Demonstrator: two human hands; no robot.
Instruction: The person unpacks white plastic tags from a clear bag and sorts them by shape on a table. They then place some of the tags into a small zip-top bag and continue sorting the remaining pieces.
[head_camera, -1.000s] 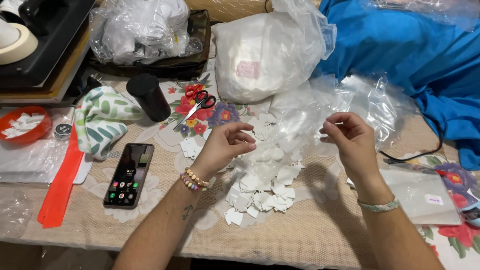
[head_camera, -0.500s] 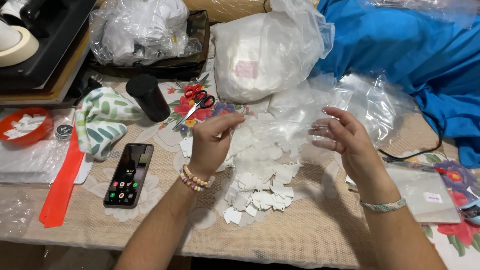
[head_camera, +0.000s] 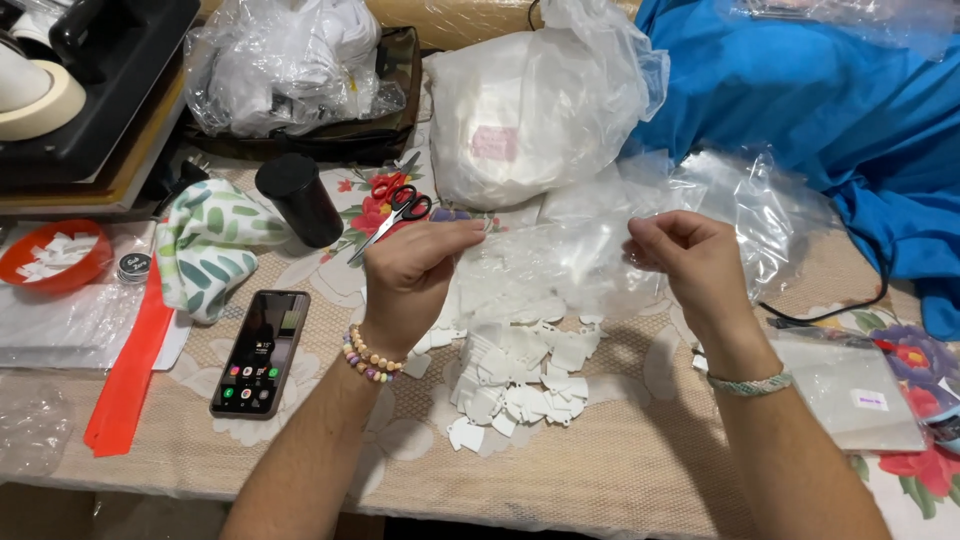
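Stretching between both hands, a small clear plastic bag (head_camera: 560, 262) hung just above a heap of white paper tags (head_camera: 520, 375) on the table (head_camera: 620, 470). The left hand (head_camera: 415, 275) pinched one top corner and the right hand (head_camera: 685, 262) pinched the other, fingers closed on the film. Red-handled scissors (head_camera: 395, 212) lay near the left hand. A phone (head_camera: 261, 352) rested further left, beside a black cylinder (head_camera: 298, 200).
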